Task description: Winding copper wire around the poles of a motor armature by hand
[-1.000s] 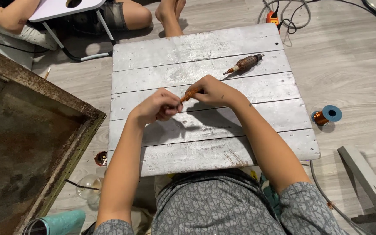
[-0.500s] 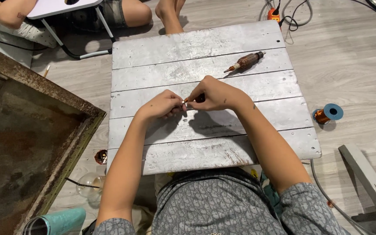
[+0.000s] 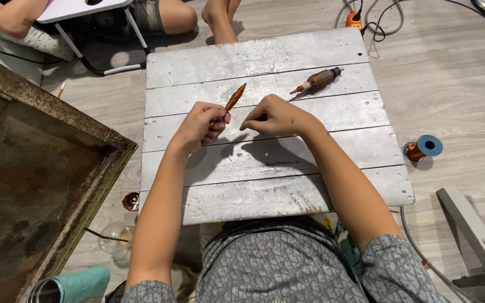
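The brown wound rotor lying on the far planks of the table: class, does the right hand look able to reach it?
Probably yes: the rotor lies just beyond the right hand, with bare plank between them.

We look down on a low table (image 3: 265,56) of whitewashed planks set on a pale grey wood-grain floor (image 3: 450,73). At nine o'clock stands a rusted metal tray (image 3: 23,185); at eleven, a white folding stand (image 3: 85,8) on thin legs. Cables (image 3: 374,19) coil at one o'clock, grey timber offcuts (image 3: 467,224) lie at four. Light falls even, shadows soft.
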